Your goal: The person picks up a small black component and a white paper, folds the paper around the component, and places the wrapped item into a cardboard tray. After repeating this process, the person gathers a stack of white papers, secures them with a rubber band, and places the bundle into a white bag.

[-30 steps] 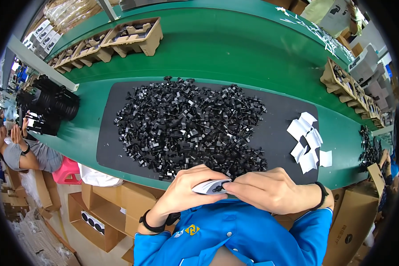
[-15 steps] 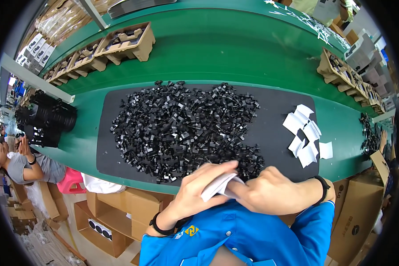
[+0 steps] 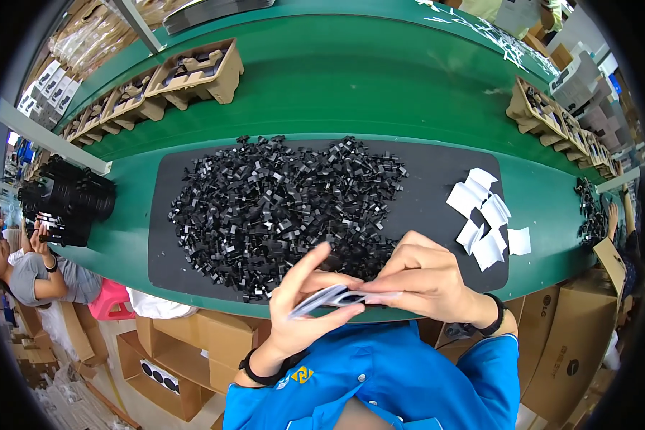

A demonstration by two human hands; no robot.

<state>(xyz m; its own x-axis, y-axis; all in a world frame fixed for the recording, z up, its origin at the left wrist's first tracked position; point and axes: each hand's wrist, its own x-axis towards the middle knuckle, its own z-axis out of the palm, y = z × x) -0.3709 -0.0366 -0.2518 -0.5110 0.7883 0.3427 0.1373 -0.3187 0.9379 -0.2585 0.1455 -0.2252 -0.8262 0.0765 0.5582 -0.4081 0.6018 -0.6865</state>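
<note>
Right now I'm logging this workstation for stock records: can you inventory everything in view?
Small plastic parts: countless, black, heaped on mat
Flat rectangular mat: one, dark grey, on bench
Long workbench: one, green, centre
Folded paper pieces: several, white, mat's right end and just beyond
Moulded pulp trays: several, brown, upper left and right
Large stacked plastic parts: several, black, bench's left end
Thin strips: many, white, upper right
Cardboard boxes: several, brown, mostly below bench
Plastic stool: one, pink, left
Co-workers: several, one grey-shirted, picture edges
Held folded paper: count unclear, white, between both hands
Wristbands: two, black, one per wrist
Shirt: one, blue, bottom centre
Left hand: one, bare, lower centre
Right hand: one, bare, lower centre
</note>
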